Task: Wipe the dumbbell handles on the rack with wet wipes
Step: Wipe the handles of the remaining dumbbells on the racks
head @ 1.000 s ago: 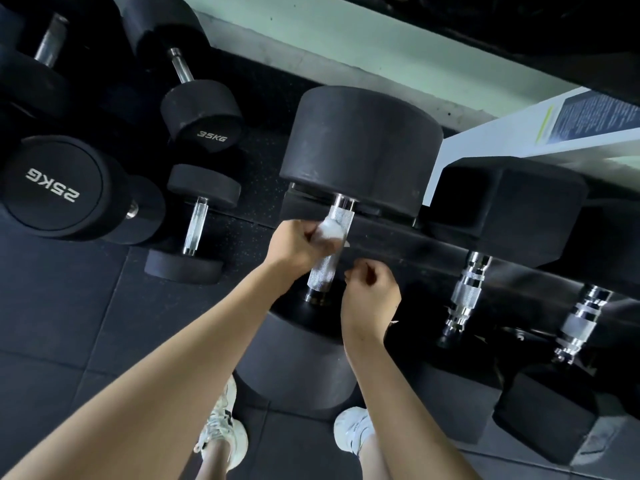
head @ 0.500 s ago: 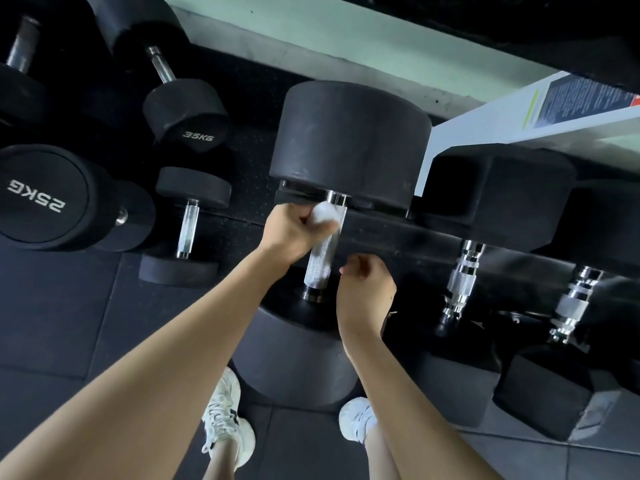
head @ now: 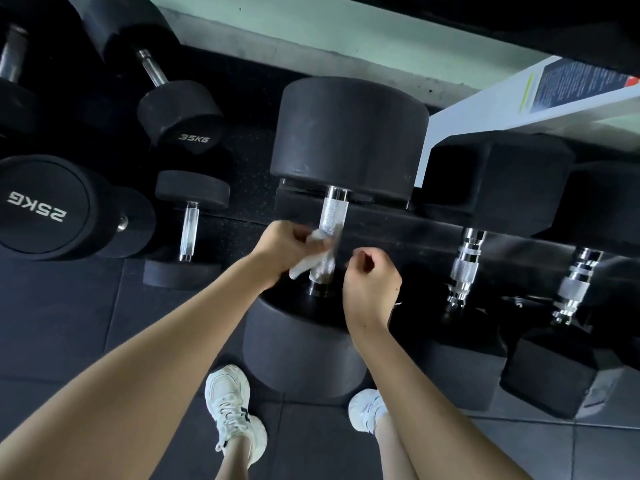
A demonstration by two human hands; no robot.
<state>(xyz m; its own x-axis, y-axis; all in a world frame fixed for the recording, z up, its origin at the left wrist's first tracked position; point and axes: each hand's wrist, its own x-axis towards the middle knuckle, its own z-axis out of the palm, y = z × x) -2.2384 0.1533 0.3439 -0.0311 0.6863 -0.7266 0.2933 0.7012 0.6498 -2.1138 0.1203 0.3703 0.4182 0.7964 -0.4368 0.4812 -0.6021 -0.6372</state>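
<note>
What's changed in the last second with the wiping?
The left hand, gripping the wet wipe, slid from the top of the dumbbell handle down toward its near end, baring the upper knurling. The right hand stayed curled beside the handle.

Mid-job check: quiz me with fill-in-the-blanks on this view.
The left hand holds a ___ against the round-headed dumbbell's handle.
The right hand, curled, is on that handle's ___ side.
Further right, ___ hex dumbbell handles show.
One floor dumbbell reads 25KG, another ___.
Missing: wet wipe; right; two; 35KG.
</note>
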